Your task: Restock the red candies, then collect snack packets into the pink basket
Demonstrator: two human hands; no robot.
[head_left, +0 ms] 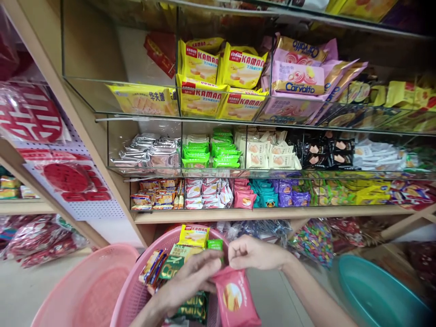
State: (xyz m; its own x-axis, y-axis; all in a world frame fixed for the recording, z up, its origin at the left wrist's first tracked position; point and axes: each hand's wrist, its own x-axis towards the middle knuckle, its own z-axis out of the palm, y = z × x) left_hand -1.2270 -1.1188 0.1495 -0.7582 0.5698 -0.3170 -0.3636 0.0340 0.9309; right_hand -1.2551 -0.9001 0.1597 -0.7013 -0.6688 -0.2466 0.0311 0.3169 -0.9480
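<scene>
A pink snack packet [236,297] with a round picture hangs tilted over the right rim of a pink basket [126,290]. My right hand [248,252] is closed in a fist at the packet's top edge. From the left, my left hand [190,277] reaches across the basket, fingers and thumb closed about the packet's upper left corner. Below my hands, the basket holds a yellow KAMAN packet [194,235], a small green packet [214,245], dark green packets [194,309] and orange-and-blue wrapped bars [153,268]. My left hand and forearm hide part of these.
Shelves with clear dividers stand ahead, holding yellow KAMAN packs [243,66], lilac Carvalto packs [299,79] and small pink packets [244,197]. A wooden shelf edge [272,215] runs above the basket. A pink tub [91,281] stands left, a teal tub [378,290] right.
</scene>
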